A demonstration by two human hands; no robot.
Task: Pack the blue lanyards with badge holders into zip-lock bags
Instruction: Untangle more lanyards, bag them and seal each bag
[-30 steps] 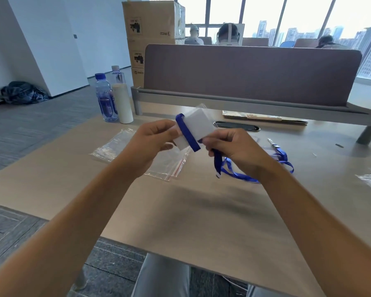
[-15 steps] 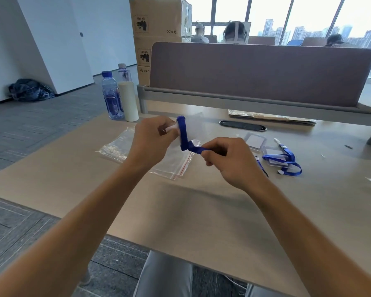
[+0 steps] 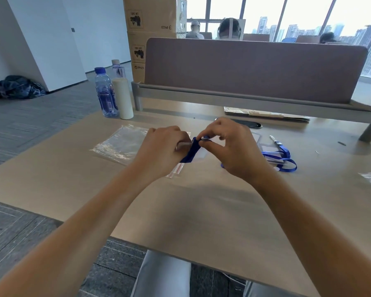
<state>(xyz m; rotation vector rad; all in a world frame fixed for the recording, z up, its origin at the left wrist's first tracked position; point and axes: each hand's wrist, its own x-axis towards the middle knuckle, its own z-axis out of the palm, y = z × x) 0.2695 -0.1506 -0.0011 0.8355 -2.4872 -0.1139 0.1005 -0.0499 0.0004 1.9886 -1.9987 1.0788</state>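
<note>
Left hand [image 3: 163, 144] grips the badge holder [image 3: 183, 145] above the worktop [image 3: 201, 206]; right hand [image 3: 229, 144] pinches the blue lanyard [image 3: 191, 153] wound round it. Strap band runs diagonally, upper right to lower left. Zip-lock bags [image 3: 120, 142] lie flat beneath the left hand.

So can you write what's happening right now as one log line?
step: wrapping strap round badge holder | left hand: holds badge holder | right hand: pinches blue lanyard | zip-lock bags: on table, unfilled
</note>
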